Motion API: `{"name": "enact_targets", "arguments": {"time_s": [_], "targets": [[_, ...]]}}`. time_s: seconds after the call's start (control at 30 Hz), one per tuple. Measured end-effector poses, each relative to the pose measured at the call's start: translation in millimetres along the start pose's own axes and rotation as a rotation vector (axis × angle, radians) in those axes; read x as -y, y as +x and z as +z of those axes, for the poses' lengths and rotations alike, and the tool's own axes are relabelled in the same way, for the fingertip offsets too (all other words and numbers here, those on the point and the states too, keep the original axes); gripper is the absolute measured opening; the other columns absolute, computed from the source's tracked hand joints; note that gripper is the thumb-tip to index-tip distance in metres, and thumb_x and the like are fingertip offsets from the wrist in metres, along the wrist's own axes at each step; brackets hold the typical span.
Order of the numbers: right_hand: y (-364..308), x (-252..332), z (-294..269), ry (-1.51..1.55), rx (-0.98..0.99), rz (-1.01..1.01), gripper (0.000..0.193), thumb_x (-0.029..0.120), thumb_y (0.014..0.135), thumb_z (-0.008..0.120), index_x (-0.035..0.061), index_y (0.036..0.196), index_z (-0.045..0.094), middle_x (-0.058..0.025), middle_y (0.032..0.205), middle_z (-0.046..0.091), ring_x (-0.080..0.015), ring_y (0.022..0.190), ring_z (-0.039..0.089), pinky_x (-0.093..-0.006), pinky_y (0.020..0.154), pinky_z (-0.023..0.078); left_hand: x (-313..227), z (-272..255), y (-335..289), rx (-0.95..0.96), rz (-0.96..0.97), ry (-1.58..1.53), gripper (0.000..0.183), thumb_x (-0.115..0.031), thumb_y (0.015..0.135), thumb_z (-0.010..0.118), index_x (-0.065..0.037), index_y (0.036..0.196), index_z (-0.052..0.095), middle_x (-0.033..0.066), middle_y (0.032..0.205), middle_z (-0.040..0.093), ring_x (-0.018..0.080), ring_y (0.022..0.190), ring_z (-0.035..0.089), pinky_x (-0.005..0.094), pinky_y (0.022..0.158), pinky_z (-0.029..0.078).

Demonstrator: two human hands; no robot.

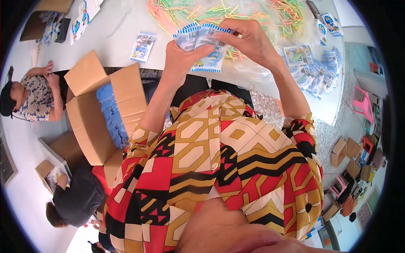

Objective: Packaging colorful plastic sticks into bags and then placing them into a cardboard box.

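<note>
Blue-and-white packets [207, 37] at top centre of the frame, left hand [179, 59] gripping them, right hand [253, 42] pinching one edge, coloured sticks [160, 18] strewn across the worktop [112, 48], packet pile [318, 72] at upper right, open cardboard box [90, 130] at left.

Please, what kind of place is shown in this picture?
Probably a packing workshop: thin pastel-coloured sticks lie loose on a white table, small blue-and-white plastic packets are piled there, and an open brown cardboard box stands alongside.

White table [114, 46]: pastel sticks [288, 13] spread over clear plastic [249, 71]; blue-and-white packets [322, 71] piled at right; lone packet [143, 47] at left.
</note>
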State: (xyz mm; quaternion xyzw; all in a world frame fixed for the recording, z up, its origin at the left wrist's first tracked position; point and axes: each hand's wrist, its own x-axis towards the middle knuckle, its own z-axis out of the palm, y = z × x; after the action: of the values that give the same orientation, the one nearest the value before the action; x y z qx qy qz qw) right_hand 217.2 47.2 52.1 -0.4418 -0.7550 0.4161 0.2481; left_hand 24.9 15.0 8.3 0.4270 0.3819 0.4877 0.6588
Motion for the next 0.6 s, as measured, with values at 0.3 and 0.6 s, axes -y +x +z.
{"name": "enact_targets", "arguments": {"time_s": [0.3,0.6], "targets": [[-1,19,4,-0.093,-0.035,-0.150,0.017,0.009,0.084,0.060,0.0019,0.100,0.060,-0.0041,0.084,0.061,-0.0127,0.073,0.053,-0.0269,0.066,0.045,2,-3,-5,0.067,-0.105,-0.067,0.023,-0.008,0.077,0.071,-0.002,0.099,0.064,0.0016,0.086,0.065,0.0057,0.074,0.058,0.0222,0.066,0.048],[3,32,-6,-0.086,-0.222,-0.348,0.036,0.001,0.077,0.063,0.0037,0.112,0.057,-0.0108,0.094,0.059,-0.0245,0.076,0.059,-0.0316,0.068,0.049,-1,2,-3,-0.104,0.051,-0.015,0.020,-0.005,0.073,0.073,-0.001,0.091,0.066,0.0009,0.080,0.064,0.0057,0.068,0.057,0.0208,0.062,0.046]]}}
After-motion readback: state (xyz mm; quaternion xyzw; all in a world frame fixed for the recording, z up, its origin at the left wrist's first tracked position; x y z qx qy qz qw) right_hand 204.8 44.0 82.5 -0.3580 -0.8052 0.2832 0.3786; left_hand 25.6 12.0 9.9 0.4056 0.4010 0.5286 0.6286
